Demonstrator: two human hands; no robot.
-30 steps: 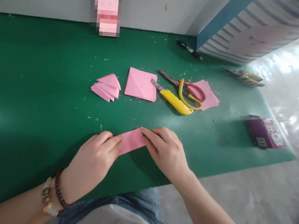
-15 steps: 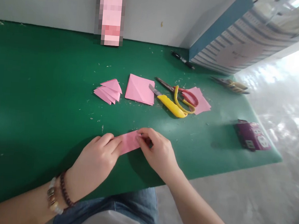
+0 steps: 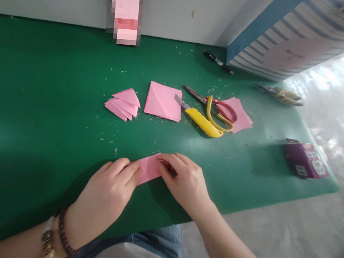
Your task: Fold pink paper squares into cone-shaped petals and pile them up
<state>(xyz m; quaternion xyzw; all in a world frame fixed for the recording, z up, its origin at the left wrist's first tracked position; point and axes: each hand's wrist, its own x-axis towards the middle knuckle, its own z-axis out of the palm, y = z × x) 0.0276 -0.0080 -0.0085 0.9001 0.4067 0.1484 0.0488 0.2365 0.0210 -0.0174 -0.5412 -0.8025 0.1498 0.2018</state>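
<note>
A folded strip of pink paper (image 3: 150, 169) lies between my hands near the front edge of the green table. My left hand (image 3: 109, 187) presses on its left part, fingers together over the paper. My right hand (image 3: 186, 179) pinches its right end between thumb and fingers. Beyond them are several folded pink pieces (image 3: 124, 104), a stack of pink squares (image 3: 164, 101) with a diagonal crease on top, and more pink paper (image 3: 240, 115) partly under the scissors.
Red-handled scissors (image 3: 197, 94) and a yellow-handled cutting tool (image 3: 204, 122) overlap beyond my right hand. A black pen (image 3: 218, 62) lies by a striped box (image 3: 283, 42). Pliers (image 3: 278, 94) and a purple object (image 3: 305, 159) sit near the table's (image 3: 43, 95) right edge.
The view has shifted slightly, so the objects on the right appear farther right. Both hands keep their hold on the pink strip, with little visible change in their pose.
</note>
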